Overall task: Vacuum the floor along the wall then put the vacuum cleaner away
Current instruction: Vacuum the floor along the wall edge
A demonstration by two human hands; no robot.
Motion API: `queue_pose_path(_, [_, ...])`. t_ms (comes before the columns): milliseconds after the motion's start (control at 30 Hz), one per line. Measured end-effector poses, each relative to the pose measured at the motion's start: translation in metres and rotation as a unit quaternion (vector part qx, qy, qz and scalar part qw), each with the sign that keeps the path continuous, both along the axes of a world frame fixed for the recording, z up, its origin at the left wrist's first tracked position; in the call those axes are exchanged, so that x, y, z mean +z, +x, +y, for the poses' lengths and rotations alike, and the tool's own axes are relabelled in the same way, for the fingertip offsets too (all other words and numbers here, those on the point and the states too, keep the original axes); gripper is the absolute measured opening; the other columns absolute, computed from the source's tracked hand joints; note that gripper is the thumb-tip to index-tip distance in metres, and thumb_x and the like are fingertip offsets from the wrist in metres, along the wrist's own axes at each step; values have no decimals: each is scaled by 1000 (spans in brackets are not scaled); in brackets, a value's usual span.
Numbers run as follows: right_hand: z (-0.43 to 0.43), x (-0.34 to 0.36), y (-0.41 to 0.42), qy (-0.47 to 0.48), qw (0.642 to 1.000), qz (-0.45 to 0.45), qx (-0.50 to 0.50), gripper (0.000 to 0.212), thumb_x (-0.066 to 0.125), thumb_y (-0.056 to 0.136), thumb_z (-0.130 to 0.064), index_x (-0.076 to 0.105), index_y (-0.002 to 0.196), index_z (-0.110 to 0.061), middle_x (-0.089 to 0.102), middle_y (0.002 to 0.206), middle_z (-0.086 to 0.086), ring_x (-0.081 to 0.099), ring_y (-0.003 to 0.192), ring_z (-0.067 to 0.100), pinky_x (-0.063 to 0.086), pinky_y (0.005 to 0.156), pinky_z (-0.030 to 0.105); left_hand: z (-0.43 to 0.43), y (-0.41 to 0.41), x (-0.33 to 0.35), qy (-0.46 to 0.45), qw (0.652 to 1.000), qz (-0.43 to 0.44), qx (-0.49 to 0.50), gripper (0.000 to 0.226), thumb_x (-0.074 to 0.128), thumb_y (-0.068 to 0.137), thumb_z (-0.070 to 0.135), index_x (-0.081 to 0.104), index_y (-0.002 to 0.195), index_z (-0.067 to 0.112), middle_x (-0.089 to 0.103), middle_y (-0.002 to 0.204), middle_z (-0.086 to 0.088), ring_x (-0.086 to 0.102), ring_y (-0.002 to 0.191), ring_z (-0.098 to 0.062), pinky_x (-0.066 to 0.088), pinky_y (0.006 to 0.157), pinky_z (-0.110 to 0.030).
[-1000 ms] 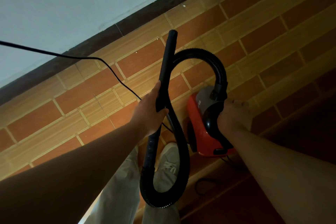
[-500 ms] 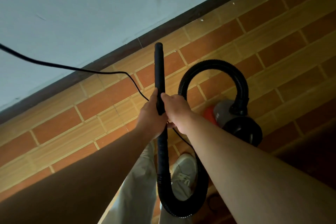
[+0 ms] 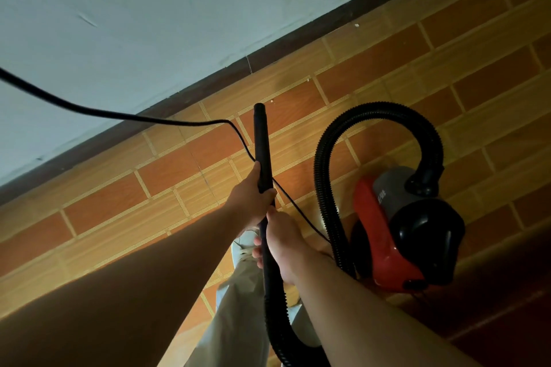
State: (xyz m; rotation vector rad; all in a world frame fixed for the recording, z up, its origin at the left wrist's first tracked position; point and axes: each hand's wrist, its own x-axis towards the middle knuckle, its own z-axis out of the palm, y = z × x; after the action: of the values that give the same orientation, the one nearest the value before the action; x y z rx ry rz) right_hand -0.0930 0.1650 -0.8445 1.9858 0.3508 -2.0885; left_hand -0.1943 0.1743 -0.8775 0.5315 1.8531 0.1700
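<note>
A red, grey and black vacuum cleaner (image 3: 396, 226) stands on the brick-patterned floor (image 3: 387, 62) at the right. Its ribbed black hose (image 3: 372, 110) arches up from the body, drops down and loops back to a straight black wand (image 3: 261, 140). The wand points at the dark skirting (image 3: 208, 89) below the pale wall (image 3: 149, 9). My left hand (image 3: 250, 199) grips the wand around its middle. My right hand (image 3: 281, 243) grips the wand just below the left, near where the hose begins.
A black power cord (image 3: 119, 113) runs from the left edge across the wall and floor, passes behind the wand and trails toward the vacuum cleaner. My light trousers (image 3: 235, 307) and a white shoe (image 3: 244, 244) are under my arms.
My right hand left the vacuum cleaner's body and took hold of the wand below my left hand. The vacuum cleaner now stands on the floor at the right; the wand points nearer the skirting.
</note>
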Motion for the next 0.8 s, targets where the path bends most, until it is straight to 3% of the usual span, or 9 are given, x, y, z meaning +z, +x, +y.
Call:
queue_pose_path(67, [1,-9,-3,25,1000,0,11,34,37,103,-38,58,101,-13,51,65,5,46,46,18,40,47,25,5,-1,-4,-9,1000,-15,3,75,57,101,27,11,159,38,61,127,-13,69,91,-30,62,70,-39])
queue_pose_path(133, [3,-17,-5,59,998,-3,34,34,39,103,-37,57,117,-11,54,73,6,48,47,18,42,48,27,12,-2,-8,-16,999,-29,15,73,56,101,24,14,159,38,63,122,-12,70,88,-30,62,62,-37])
queue_pose_path(200, [6,-22,-7,79,996,6,44,35,39,104,-35,55,127,-15,57,79,4,51,49,19,45,49,29,19,-2,-13,-19,999,-32,18,72,56,101,22,17,159,37,64,123,-12,70,90,-30,63,66,-41])
queue_pose_path(367, [14,-28,-2,101,994,20,42,24,43,106,-31,52,127,-27,70,98,1,64,68,24,55,56,34,26,2,-21,-32,999,-24,25,69,56,100,18,24,157,39,66,115,-12,70,91,-34,62,73,-52])
queue_pose_path(500, [16,-33,0,130,988,26,78,36,45,106,-28,45,140,-37,73,107,1,67,75,25,58,61,33,25,3,-24,-37,999,-18,35,70,55,98,13,27,156,41,66,113,-11,71,86,-33,63,71,-51])
queue_pose_path(667, [6,-35,-3,118,989,33,86,39,42,105,-26,45,139,-45,72,110,3,67,78,26,58,58,35,17,1,-25,-60,997,-22,40,71,57,98,14,27,156,40,67,118,-9,72,86,-31,63,68,-50])
queue_pose_path(800, [8,-41,-5,152,980,20,125,46,40,105,-23,39,145,-45,70,111,8,68,91,32,60,87,54,18,0,-30,-58,997,-22,39,70,56,98,15,27,156,41,67,116,-8,71,89,-31,63,71,-50])
